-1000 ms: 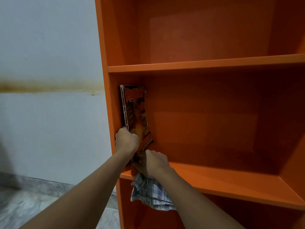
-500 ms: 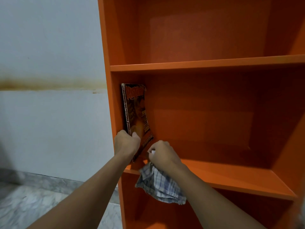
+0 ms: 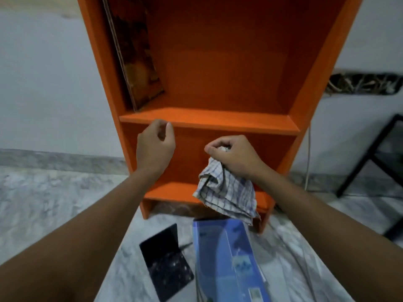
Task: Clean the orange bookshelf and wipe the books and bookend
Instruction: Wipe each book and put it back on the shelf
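Observation:
The orange bookshelf (image 3: 218,120) stands against a white wall. A thin dark book (image 3: 135,62) leans against its left inner wall on the middle shelf. My left hand (image 3: 156,147) hovers just below that shelf's front edge, fingers loosely curled and holding nothing. My right hand (image 3: 233,154) is closed on a checked cloth (image 3: 226,190), which hangs down in front of the lower compartment. On the floor lie a blue book (image 3: 229,258) and a black bookend (image 3: 165,262).
The floor (image 3: 54,203) is grey marble. A black metal frame (image 3: 375,162) stands at the right, and a white cable (image 3: 308,155) runs down beside the shelf. A dark gap (image 3: 364,83) with debris shows in the right wall.
My left hand has let go of the thin book, which stays leaning on the shelf. Both hands dropped lower and the view tilted down to the floor.

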`<action>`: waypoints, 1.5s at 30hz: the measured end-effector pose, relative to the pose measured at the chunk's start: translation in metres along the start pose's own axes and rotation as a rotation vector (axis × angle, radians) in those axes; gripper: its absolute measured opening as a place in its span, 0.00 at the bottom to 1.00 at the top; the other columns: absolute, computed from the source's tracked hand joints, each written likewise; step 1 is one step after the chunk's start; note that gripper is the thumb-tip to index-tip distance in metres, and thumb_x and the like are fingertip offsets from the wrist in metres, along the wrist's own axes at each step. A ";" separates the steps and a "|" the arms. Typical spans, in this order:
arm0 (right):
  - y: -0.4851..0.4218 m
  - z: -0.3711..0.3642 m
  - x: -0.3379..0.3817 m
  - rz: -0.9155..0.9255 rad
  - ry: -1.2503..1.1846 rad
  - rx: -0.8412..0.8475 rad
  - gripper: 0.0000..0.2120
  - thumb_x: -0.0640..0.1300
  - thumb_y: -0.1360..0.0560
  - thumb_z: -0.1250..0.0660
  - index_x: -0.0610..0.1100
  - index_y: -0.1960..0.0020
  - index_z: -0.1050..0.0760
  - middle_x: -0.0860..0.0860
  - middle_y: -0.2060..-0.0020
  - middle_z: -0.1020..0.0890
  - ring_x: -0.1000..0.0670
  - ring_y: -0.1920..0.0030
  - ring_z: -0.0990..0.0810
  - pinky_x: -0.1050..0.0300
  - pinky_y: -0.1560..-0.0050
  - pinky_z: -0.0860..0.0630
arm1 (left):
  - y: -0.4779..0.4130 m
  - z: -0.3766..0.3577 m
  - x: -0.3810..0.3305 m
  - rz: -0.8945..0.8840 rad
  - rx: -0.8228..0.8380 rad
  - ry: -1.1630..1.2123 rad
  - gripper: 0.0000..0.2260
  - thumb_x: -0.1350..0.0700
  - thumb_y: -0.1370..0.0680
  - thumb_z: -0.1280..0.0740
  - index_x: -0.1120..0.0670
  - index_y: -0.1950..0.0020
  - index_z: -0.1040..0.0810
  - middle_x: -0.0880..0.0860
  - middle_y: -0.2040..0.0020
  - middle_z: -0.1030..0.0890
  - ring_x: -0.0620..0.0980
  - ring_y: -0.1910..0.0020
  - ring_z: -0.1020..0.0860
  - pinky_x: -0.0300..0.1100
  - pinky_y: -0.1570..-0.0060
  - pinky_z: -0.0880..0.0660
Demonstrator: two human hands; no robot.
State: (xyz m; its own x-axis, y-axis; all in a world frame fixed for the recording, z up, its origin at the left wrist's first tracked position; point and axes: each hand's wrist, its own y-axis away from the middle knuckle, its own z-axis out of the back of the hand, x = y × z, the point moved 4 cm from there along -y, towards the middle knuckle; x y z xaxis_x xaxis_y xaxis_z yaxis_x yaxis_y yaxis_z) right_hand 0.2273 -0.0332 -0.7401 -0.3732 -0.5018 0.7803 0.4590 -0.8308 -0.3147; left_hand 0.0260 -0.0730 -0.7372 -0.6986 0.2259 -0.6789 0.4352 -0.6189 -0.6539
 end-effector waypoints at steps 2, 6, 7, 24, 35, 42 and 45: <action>0.025 -0.011 -0.042 -0.076 0.013 0.074 0.03 0.48 0.22 0.30 0.50 0.52 0.17 0.59 0.53 0.17 0.60 0.51 0.19 0.62 0.51 0.26 | 0.038 -0.026 0.009 0.043 0.147 -0.001 0.11 0.51 0.18 0.38 0.51 0.58 0.23 0.51 0.66 0.19 0.49 0.67 0.22 0.46 0.66 0.27; 0.068 -0.044 -0.127 -0.199 0.070 0.206 0.06 0.45 0.20 0.33 0.46 0.47 0.19 0.52 0.52 0.17 0.55 0.59 0.22 0.60 0.54 0.28 | 0.131 -0.072 0.049 0.198 0.365 0.004 0.11 0.51 0.17 0.39 0.52 0.57 0.24 0.56 0.65 0.20 0.56 0.70 0.24 0.50 0.69 0.26; 0.079 -0.052 -0.145 -0.232 0.076 0.232 0.05 0.44 0.20 0.34 0.47 0.48 0.19 0.49 0.56 0.17 0.54 0.67 0.27 0.57 0.61 0.29 | 0.152 -0.081 0.060 0.248 0.425 -0.026 0.10 0.50 0.17 0.39 0.52 0.55 0.24 0.58 0.64 0.19 0.58 0.69 0.24 0.53 0.68 0.24; 0.177 -0.137 -0.261 -0.234 0.597 0.333 0.31 0.61 0.20 0.42 0.51 0.21 0.43 0.47 0.21 0.45 0.42 0.22 0.47 0.44 0.24 0.49 | 0.304 -0.108 0.145 1.342 0.788 -0.077 0.17 0.53 0.26 0.25 0.65 0.47 0.22 0.64 0.55 0.17 0.61 0.60 0.17 0.54 0.59 0.18; 0.222 -0.145 -0.226 0.160 0.329 0.220 0.16 0.49 0.21 0.40 0.51 0.33 0.28 0.47 0.40 0.23 0.47 0.39 0.27 0.52 0.39 0.29 | 0.306 -0.121 0.139 1.239 0.603 0.379 0.08 0.58 0.18 0.35 0.56 0.40 0.24 0.61 0.43 0.18 0.63 0.48 0.19 0.57 0.47 0.21; 0.185 -0.112 -0.293 -0.041 0.642 0.044 0.19 0.44 0.22 0.42 0.50 0.32 0.26 0.48 0.33 0.26 0.47 0.35 0.32 0.60 0.35 0.37 | 0.307 -0.118 0.142 1.232 0.604 0.377 0.13 0.57 0.19 0.34 0.55 0.35 0.25 0.60 0.42 0.19 0.66 0.45 0.20 0.64 0.46 0.22; 0.176 -0.089 -0.320 -0.399 0.552 -0.119 0.18 0.43 0.18 0.42 0.47 0.29 0.29 0.45 0.33 0.30 0.42 0.36 0.31 0.49 0.37 0.30 | 0.302 -0.119 0.139 1.229 0.602 0.390 0.04 0.58 0.20 0.33 0.55 0.46 0.23 0.61 0.46 0.17 0.66 0.49 0.18 0.65 0.47 0.21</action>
State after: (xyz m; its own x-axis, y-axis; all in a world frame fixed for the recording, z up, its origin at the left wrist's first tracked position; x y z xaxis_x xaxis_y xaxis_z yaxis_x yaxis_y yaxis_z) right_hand 0.3562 -0.0400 -1.0936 -0.8655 -0.1751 0.4692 0.1216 -0.9823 -0.1423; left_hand 0.1284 -0.1391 -1.0688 0.1819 -0.5527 -0.8133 0.2672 -0.7682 0.5817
